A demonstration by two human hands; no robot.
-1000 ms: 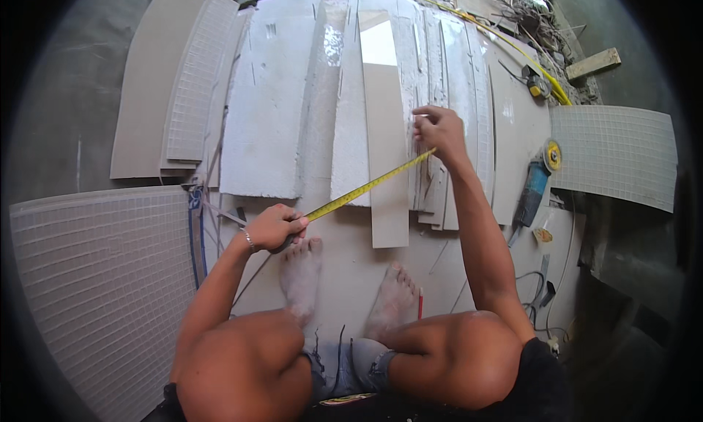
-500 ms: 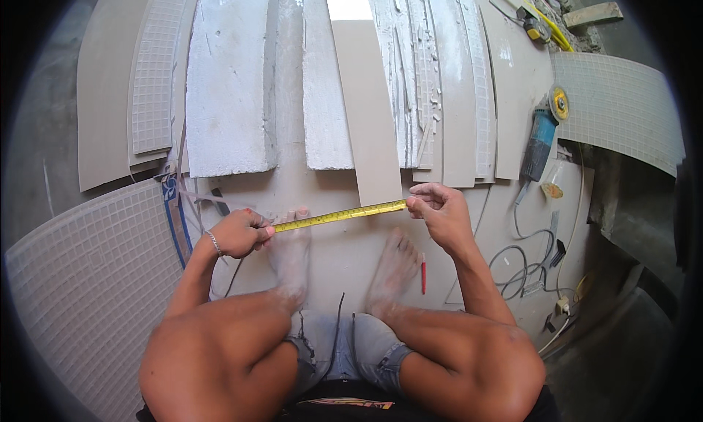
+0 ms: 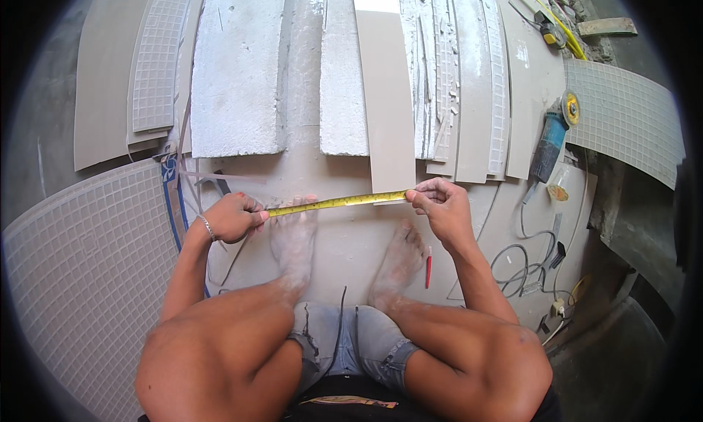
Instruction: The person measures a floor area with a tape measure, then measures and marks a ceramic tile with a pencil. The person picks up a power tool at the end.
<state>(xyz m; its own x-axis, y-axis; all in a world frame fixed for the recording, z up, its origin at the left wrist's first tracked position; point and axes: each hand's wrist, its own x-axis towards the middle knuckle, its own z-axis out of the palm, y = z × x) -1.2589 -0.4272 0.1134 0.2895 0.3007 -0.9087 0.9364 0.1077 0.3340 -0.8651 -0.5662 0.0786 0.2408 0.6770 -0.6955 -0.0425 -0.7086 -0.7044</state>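
A yellow measuring tape strip (image 3: 337, 202) stretches between my two hands above my bare, dusty feet, bowing slightly. My left hand (image 3: 233, 217), with a bracelet at its wrist, pinches the left end. The right end is between the thumb and fingers of my right hand (image 3: 443, 202). Close by the tape's right part is the near end of a long, narrow beige tile strip (image 3: 388, 107), which lies on white blocks (image 3: 342, 78) and points away from me. To the right of my right foot, a red pen-like stick (image 3: 428, 268) rests on the floor slab.
At the right lies a blue angle grinder (image 3: 548, 147) with a yellow disc, its grey cable (image 3: 527, 264) coiled nearer me. Grid-backed tiles lean at the left (image 3: 88, 246) and far right (image 3: 622, 114). A yellow-black tool (image 3: 551, 34) is at the back right.
The view has shifted a little, so the blocks and tile strip sit farther right and higher. My hands still hold the tape, now more level and slightly bowed.
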